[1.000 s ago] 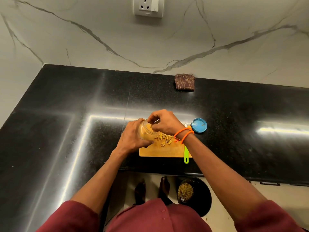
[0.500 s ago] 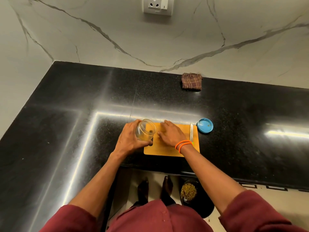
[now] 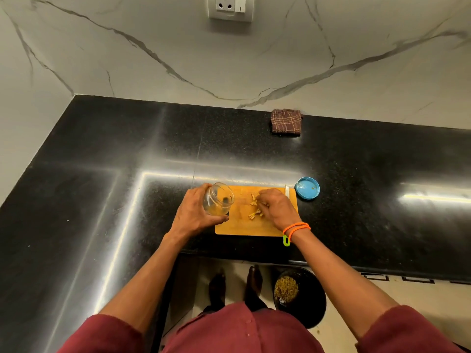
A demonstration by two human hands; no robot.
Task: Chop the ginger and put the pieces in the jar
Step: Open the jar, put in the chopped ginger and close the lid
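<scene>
A clear glass jar [image 3: 218,202] is tilted at the left end of the wooden cutting board [image 3: 237,225], its mouth facing right. My left hand [image 3: 195,215] grips it from the left side. Several ginger strips [image 3: 254,208] lie on the board's middle. My right hand [image 3: 276,208] rests over them with fingers curled down onto the pieces; which pieces it holds is hidden. A knife lies along the board's right edge, its white blade tip [image 3: 287,190] and green handle end [image 3: 286,241] showing past my wrist.
The blue jar lid [image 3: 307,188] lies on the black counter [image 3: 102,187] just right of the board. A folded brown checked cloth [image 3: 286,122] sits by the back wall. On the floor below the counter edge stands a black bin [image 3: 303,296] with scraps.
My right hand came down from the jar mouth onto the board and now gathers ginger pieces. The jar stays tilted in my left hand. The view shifted slightly.
</scene>
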